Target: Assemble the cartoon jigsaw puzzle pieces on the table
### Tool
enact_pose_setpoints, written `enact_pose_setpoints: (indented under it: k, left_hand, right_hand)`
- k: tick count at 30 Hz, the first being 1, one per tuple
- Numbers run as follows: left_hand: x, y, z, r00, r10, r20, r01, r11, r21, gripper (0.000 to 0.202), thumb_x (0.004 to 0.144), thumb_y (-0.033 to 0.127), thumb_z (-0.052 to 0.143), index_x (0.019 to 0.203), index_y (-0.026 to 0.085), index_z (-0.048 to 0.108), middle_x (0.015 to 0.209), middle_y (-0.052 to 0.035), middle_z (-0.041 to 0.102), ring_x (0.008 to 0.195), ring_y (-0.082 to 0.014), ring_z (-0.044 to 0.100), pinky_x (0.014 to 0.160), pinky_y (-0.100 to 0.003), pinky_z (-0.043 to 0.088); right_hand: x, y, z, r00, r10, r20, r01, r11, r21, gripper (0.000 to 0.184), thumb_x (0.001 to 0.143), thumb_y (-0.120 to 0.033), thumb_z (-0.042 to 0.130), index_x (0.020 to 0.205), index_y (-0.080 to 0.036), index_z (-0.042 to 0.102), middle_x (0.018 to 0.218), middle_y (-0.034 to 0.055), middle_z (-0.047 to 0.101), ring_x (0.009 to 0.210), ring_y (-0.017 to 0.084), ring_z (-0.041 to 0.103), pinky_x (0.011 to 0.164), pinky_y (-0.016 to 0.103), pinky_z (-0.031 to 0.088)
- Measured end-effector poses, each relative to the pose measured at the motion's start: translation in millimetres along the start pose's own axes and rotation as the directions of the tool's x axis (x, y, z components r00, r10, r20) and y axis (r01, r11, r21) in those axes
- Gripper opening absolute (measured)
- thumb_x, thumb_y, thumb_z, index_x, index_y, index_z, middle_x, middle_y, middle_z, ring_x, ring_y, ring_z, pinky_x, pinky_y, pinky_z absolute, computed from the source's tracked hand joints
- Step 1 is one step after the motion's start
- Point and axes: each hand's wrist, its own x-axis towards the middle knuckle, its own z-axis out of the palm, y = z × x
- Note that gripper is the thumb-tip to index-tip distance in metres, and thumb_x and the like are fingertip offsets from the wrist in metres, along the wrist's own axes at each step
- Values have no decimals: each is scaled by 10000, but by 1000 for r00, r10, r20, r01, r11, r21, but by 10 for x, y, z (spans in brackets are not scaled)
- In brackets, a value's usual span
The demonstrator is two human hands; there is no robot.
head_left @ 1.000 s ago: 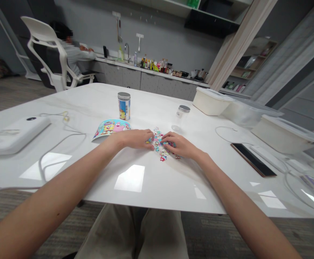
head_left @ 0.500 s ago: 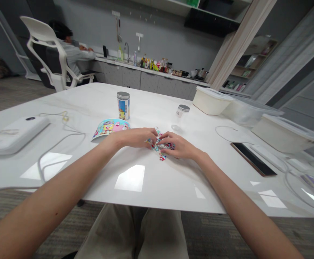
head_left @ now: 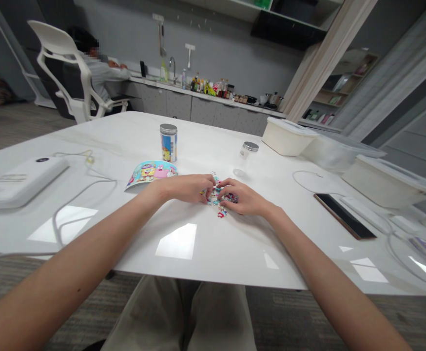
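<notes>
Cartoon pieces (head_left: pixel 218 199), small and glossy, lie between left hand (head_left: pixel 187 188) and right hand (head_left: pixel 242 197); both hands curve, fingertips touching them, but any pinch I cannot tell.

White marble table (head_left: pixel 88 131): black phone (head_left: pixel 344 217) & plastic tubs (head_left: pixel 384 181) on R side, white power bank (head_left: pixel 23 183) on L; person (head_left: pixel 103 78) in white office chair (head_left: pixel 63 53) past far edge.

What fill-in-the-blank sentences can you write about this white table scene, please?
The heap of small colourful cartoon pieces lies ____ the left hand and the right hand.
The tall cylindrical jar with a blue label has a ____ lid.
The flat black smartphone lies to the ____ of the hands.
A person in a grey top sits at the far side in a chair with a ____ frame.

Missing words: between; silver; right; white.
</notes>
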Motion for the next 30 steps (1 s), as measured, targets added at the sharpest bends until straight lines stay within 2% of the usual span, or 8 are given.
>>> enact_pose_setpoints:
  k: [4, 9, 15, 20, 25, 30]
  left_hand:
    - [15, -24, 23, 1000, 8, 1, -8, 1000, 22, 106, 789, 161, 582, 886, 161, 625, 1204, -71, 578, 1013, -181, 587, 881, -232, 403]
    - [18, -28, 40, 1000, 13, 12, -14, 999, 34, 82, 806, 159, 579, 857, 163, 643, 1252, -69, 572, 1057, -181, 579, 906, -235, 399]
    - [10, -16, 33, 999, 39, -14, -39, 999, 16, 168, 786, 110, 548, 900, 168, 656, 1205, -71, 595, 1046, -177, 583, 914, -243, 411]
    - [13, -29, 51, 1000, 17, 0, -17, 999, 27, 149, 774, 104, 549, 865, 167, 650, 1226, -69, 580, 1043, -172, 584, 920, -243, 404]
    - [19, -34, 74, 1000, 9, 3, -9, 1000, 20, 126, 743, 111, 559, 845, 164, 609, 1152, -75, 601, 1013, -186, 590, 885, -253, 418]
    - [24, -45, 88, 1000, 20, -17, -20, 1000, 14, 107, 724, 123, 559, 815, 174, 585, 1090, -68, 617, 959, -186, 594, 850, -257, 429]
  right_hand:
    - [4, 14, 14, 1000, -8, -4, 8, 1000, 9, 168, 844, -216, 617, 990, -215, 702, 1184, 99, 581, 1099, 222, 595, 968, 374, 484]
    - [1, 43, 25, 1000, 0, -13, 0, 1000, 23, 146, 851, -222, 613, 956, -224, 715, 1172, 92, 584, 1070, 218, 604, 955, 378, 489]
    - [-1, 72, 34, 1000, 9, -2, -9, 1000, 26, 185, 853, -245, 622, 1014, -239, 713, 1185, 96, 579, 1080, 222, 602, 962, 393, 483]
    - [6, 48, 23, 1000, 10, -11, -10, 999, 46, 121, 847, -232, 617, 929, -223, 705, 1160, 94, 584, 1080, 222, 598, 963, 398, 480]
    - [6, 31, 10, 1000, 28, -1, -28, 999, 43, 75, 836, -216, 618, 873, -219, 683, 1157, 90, 582, 1092, 222, 587, 967, 400, 474]
    - [2, 41, 11, 1000, 20, 6, -20, 999, 27, 139, 841, -211, 612, 945, -229, 702, 1170, 87, 580, 1096, 217, 589, 966, 380, 477]
